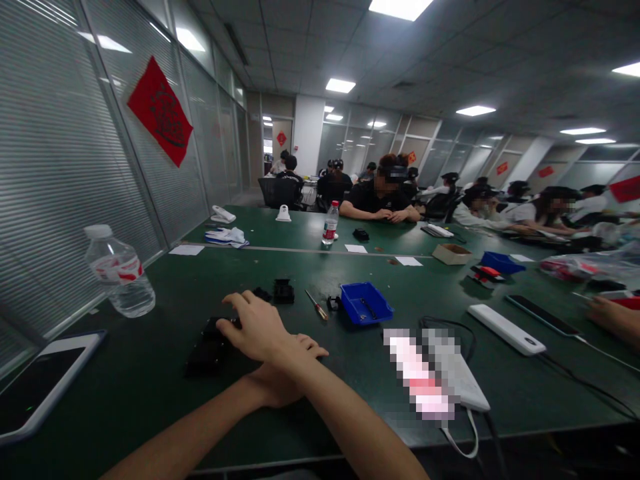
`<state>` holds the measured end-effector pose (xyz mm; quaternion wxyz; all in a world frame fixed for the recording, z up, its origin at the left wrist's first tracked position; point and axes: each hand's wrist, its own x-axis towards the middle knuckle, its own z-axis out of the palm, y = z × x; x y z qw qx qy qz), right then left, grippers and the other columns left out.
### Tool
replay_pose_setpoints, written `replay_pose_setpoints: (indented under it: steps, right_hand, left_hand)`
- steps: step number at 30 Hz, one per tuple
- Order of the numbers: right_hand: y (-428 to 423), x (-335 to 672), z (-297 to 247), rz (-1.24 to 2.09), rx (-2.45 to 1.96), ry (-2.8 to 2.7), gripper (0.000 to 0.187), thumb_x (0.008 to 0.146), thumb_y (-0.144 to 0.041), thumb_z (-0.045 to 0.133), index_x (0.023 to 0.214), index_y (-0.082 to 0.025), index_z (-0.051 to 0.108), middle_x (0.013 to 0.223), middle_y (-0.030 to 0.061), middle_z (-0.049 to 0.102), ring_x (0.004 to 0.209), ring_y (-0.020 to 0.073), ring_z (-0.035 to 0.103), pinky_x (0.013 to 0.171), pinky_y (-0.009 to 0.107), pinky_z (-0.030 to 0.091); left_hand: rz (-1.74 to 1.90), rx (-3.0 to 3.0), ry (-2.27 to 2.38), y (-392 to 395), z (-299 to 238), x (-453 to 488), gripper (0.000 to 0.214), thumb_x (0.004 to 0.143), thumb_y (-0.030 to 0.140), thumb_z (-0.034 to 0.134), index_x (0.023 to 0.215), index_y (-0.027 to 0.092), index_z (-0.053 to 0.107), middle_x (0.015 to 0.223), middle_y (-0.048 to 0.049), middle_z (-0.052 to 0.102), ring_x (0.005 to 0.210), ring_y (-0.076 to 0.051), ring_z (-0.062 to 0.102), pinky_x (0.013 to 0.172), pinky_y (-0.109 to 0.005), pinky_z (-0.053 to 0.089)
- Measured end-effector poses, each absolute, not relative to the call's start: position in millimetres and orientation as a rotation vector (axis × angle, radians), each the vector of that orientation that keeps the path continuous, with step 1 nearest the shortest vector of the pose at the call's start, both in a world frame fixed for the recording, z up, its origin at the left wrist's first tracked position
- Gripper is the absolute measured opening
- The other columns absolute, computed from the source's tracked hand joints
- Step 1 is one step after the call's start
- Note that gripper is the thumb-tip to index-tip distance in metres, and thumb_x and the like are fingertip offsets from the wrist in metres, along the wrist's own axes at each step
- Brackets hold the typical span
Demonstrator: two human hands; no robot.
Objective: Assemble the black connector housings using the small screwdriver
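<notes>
My forearms cross over the green table. My right hand (257, 327) reaches to the left, its fingers apart and slightly bent, beside a black plastic part (206, 350). Its thumb overlaps the part's edge in view; whether it touches, I cannot tell. Beneath my right wrist lies my left hand (283, 383), partly hidden, with loosely spread fingertips showing to the right and nothing visible in them. Beyond the hands are another black part (284, 291), a screwdriver (317, 305), a small black clip-like piece (333, 303) and a blue tray (367, 319) holding small pieces.
At left stand a water bottle (123, 273) and a phone (47, 380). To the right lie a white power bank (505, 328), a dark phone (543, 315) and cables. Across the table sits a person (383, 200); another person's hand (613, 313) shows at the right edge.
</notes>
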<state>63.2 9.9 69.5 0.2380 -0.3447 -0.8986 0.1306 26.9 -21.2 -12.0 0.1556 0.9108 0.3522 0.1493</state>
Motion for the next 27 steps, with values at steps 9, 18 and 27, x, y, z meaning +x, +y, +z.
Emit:
replay_pose_setpoints:
  steps: [9,18,27]
  right_hand:
    - [84.1,100.4,48.7,0.167,-1.302,-2.259,0.036,0.101,-0.038,0.054,0.131,-0.018,0.06,0.132,0.0123,0.058,0.124,0.0281,0.048,0.104,0.043,0.044]
    - [111.2,118.5,15.3,0.185,-1.32,-2.453,0.049,0.103,-0.042,0.051,0.148,-0.021,0.051,0.157,0.0121,0.045,0.15,0.0283,0.031,0.12,0.047,0.029]
    - [103.1,122.7,-1.0,0.104,-1.296,-2.478,0.044,0.1,-0.032,0.054,0.142,-0.019,0.055,0.143,0.0132,0.057,0.137,0.027,0.045,0.116,0.045,0.031]
  left_hand:
    - [0.566,2.593,0.97,-22.4,-10.2,27.2,0.043,0.093,0.032,0.067,0.133,0.019,0.059,0.142,-0.013,0.057,0.129,-0.034,0.052,0.111,-0.051,0.041]
    - [0.677,2.607,0.981,-22.2,-5.2,26.4,0.011,0.095,0.024,0.062,0.101,0.02,0.07,0.101,-0.004,0.07,0.096,-0.022,0.061,0.086,-0.037,0.044]
    - [0.75,2.599,0.921,-21.7,-3.6,27.1,0.009,0.093,0.021,0.062,0.097,0.021,0.07,0.1,-0.003,0.073,0.095,-0.021,0.063,0.086,-0.036,0.044]
